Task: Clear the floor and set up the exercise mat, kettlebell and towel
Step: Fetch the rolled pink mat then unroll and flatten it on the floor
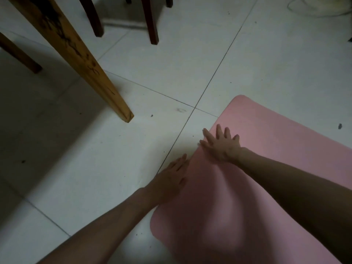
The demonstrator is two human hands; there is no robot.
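Note:
A pink exercise mat (266,141) lies unrolled on the white tiled floor, filling the lower right of the head view. My right hand (222,144) presses flat on the mat near its left edge, fingers spread. Lower down, my left hand (171,178) rests flat at that same left edge, partly on the mat and partly on the tile, fingers apart. Neither hand holds anything. The mat bulges slightly between my arms. No kettlebell or towel is in view.
A light wooden table leg (91,73) slants down to the floor at the left. Dark chair legs (153,21) stand at the top centre and one (21,56) at far left. A pale object (320,6) lies in the top right corner.

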